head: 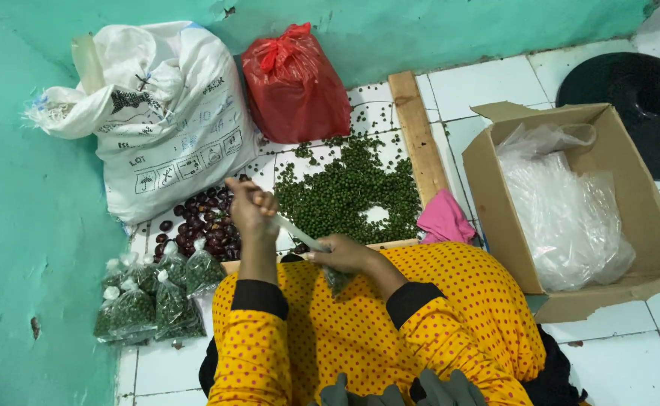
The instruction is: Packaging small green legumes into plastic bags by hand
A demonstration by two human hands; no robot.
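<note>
My left hand point(251, 209) is raised and pinches the stretched, twisted neck of a small clear plastic bag point(337, 280). My right hand point(345, 252) grips the same bag just above its filled bottom, which holds small green seeds and hangs over my yellow dotted lap. Beyond my hands a loose pile of green seeds point(349, 192) lies on the white tile floor. To its left is a heap of dark red-brown round fruits point(202, 222). Several filled, tied small bags point(149, 297) are stacked at my left.
A large white sack point(157, 113) and a knotted red plastic bag point(294, 83) lean on the teal wall. A wooden plank point(418, 135) borders the seeds. A pink cloth point(444, 218) and a cardboard box point(495, 218) of clear plastic bags are on my right, with a black object point(638, 98) behind.
</note>
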